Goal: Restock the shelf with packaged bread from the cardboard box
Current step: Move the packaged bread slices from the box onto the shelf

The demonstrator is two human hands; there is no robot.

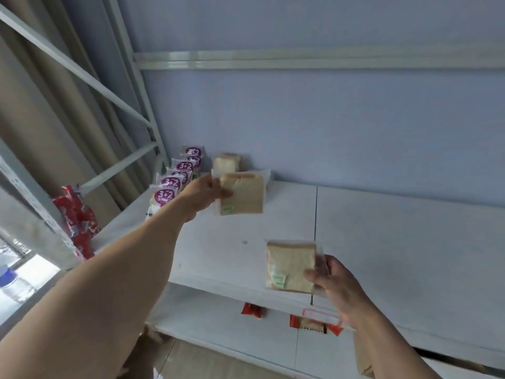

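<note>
Presently we record both hands raised before the white shelf (382,242), each carrying one clear-wrapped packet of sliced bread. Our left hand (203,194) is stretched far forward toward the back left of the shelf, thumb and fingers pinching the left edge of its bread packet (241,194), which is held upright above the shelf board, just in front of a standing bread packet (226,162) already placed against the blue back wall (328,119). Our right hand (332,283) is nearer the front edge, fingers curled round the right side of a second bread packet (289,266), held upright above the board and well apart from the first. To the left of the placed bread we note a row of packets with purple "3+2" labels (170,184) running front to back. Red snack packets (78,217) sit on the neighbouring rack at far left. On the lower shelf (218,318) lie several red-and-brown wrapped items (311,325). A corner of brown cardboard (363,359) shows at bottom right beneath our right forearm; whether it is the box we cannot tell.
</note>
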